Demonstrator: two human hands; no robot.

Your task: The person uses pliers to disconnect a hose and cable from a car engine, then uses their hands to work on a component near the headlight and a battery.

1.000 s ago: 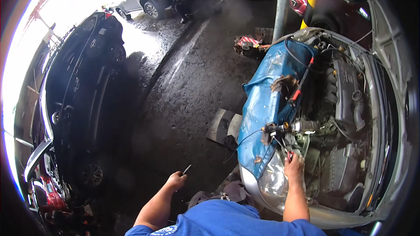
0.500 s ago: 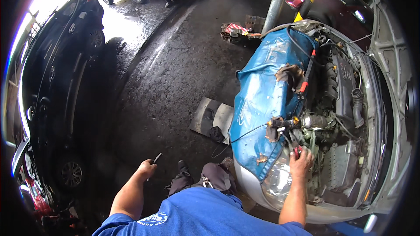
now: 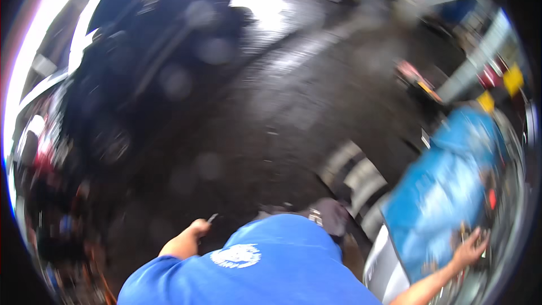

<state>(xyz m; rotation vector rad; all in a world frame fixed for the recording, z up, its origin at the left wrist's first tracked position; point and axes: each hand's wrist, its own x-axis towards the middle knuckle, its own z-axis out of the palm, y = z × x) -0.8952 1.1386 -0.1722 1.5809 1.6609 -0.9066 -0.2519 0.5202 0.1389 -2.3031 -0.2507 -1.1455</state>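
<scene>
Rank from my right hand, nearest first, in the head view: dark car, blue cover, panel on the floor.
1. Blue cover, right side, closest to your right hand.
2. Panel, lying left of the cover.
3. Dark car, farthest, at the left.

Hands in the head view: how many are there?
2: the left hand, left of the shirt, holding a thin tool; the right hand, by the blue cover. Blur may hide others.

Lettering: none readable, view motion-blurred.
Round white emblem (image 3: 236, 256) on wearer's blue shirt (image 3: 305, 265), at left of the chest; small characters run along its lower edge, strokes smeared together, too soft to make out.
</scene>
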